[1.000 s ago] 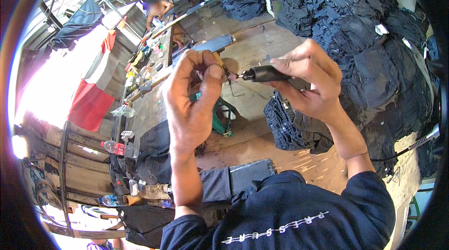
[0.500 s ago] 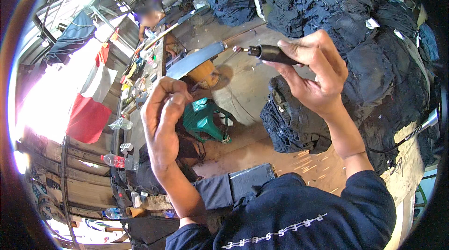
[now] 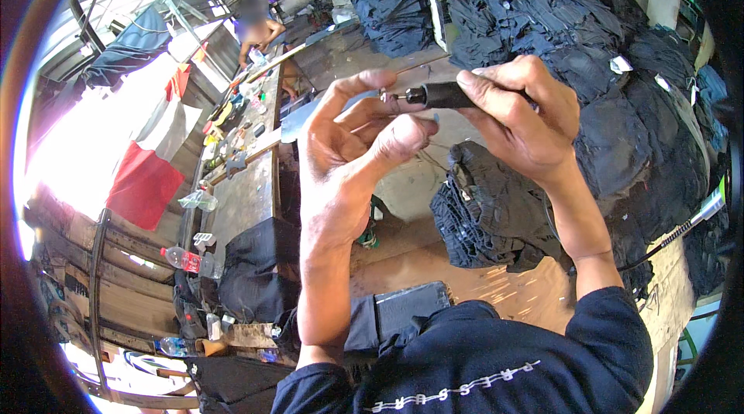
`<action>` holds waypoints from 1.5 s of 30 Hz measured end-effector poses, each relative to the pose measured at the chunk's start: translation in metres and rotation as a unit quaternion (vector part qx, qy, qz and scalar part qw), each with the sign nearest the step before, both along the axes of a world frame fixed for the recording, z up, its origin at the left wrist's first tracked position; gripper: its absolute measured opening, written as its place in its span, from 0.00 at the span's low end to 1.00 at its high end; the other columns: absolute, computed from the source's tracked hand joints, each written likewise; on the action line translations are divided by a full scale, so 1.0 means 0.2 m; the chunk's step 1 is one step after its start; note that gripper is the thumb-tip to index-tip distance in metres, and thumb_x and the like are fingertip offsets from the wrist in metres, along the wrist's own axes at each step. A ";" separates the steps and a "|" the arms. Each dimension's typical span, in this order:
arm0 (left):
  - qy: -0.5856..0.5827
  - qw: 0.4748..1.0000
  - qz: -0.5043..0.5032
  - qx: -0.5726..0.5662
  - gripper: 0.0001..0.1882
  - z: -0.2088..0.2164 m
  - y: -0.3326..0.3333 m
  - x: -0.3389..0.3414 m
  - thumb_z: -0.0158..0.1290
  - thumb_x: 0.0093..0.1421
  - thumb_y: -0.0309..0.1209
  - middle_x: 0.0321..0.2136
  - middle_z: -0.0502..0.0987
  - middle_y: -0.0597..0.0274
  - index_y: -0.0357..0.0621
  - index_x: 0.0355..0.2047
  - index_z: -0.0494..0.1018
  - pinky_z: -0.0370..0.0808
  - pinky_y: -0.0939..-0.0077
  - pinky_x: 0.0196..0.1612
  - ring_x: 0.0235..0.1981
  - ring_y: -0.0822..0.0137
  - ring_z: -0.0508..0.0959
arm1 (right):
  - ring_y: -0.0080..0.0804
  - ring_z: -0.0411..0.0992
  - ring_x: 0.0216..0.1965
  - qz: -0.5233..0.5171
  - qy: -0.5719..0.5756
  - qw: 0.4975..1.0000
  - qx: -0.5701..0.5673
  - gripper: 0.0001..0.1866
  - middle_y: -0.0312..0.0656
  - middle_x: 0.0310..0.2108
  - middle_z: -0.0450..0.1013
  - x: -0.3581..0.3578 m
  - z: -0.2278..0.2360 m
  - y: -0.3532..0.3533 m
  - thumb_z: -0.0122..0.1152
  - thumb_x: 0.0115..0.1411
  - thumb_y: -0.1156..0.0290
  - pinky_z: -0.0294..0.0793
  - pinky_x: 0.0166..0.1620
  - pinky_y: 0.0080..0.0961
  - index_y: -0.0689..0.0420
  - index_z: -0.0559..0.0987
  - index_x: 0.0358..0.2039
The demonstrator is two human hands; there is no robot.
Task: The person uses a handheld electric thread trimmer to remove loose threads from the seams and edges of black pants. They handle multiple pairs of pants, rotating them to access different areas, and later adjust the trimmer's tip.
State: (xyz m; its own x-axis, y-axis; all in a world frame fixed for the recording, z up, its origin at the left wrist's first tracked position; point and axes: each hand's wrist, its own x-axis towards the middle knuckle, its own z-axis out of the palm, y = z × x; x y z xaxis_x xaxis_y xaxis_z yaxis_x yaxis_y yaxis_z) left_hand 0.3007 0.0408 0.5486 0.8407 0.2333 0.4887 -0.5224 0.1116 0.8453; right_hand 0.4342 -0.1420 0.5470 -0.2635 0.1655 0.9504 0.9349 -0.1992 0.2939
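My right hand grips a black cylindrical handpiece with its fingers and thumb, holding it nearly level with the narrow end pointing left. A thin metal tip sticks out of that end. My left hand is raised beside the tip, palm inward, thumb and forefinger apart on either side of it. Whether any left finger touches the tip is hard to see. A silver metal cylinder with a black cable hangs at the far right, the cable passing behind my right arm.
Big heaps of dark garments fill the right and back. A smaller dark bundle lies on the floor. Along the left runs a cluttered wooden bench, with a bottle near it. A co-worker is at the bench's far end.
My left hand has moved right and opened, from curled fingers left of the handpiece to spread fingers around its tip. My right hand still holds the handpiece, now more level.
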 end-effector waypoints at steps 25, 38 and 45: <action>-0.002 0.998 0.038 0.042 0.09 0.03 0.07 -0.10 0.58 0.71 0.29 0.44 0.75 0.65 0.36 0.46 0.78 0.70 0.75 0.51 0.43 0.72 0.75 | 0.29 0.77 0.29 -0.023 0.020 0.999 -0.035 0.17 0.34 0.31 0.73 0.06 -0.09 0.00 0.77 0.48 0.80 0.79 0.29 0.24 0.55 0.86 0.40; -0.060 0.997 0.048 0.020 0.15 -0.07 0.08 -0.05 0.61 0.72 0.33 0.45 0.80 0.58 0.37 0.52 0.73 0.80 0.72 0.50 0.46 0.68 0.82 | 0.28 0.78 0.31 -0.031 0.002 0.999 -0.042 0.18 0.33 0.32 0.74 0.07 -0.10 -0.01 0.75 0.49 0.79 0.80 0.31 0.22 0.53 0.86 0.43; 0.046 0.971 0.210 0.105 0.15 -0.10 -0.02 -0.04 0.72 0.64 0.30 0.35 0.84 0.62 0.29 0.43 0.83 0.79 0.83 0.40 0.34 0.76 0.82 | 0.30 0.78 0.27 -0.024 -0.022 0.996 -0.084 0.19 0.38 0.32 0.78 0.06 -0.09 -0.02 0.80 0.46 0.84 0.76 0.26 0.23 0.58 0.87 0.41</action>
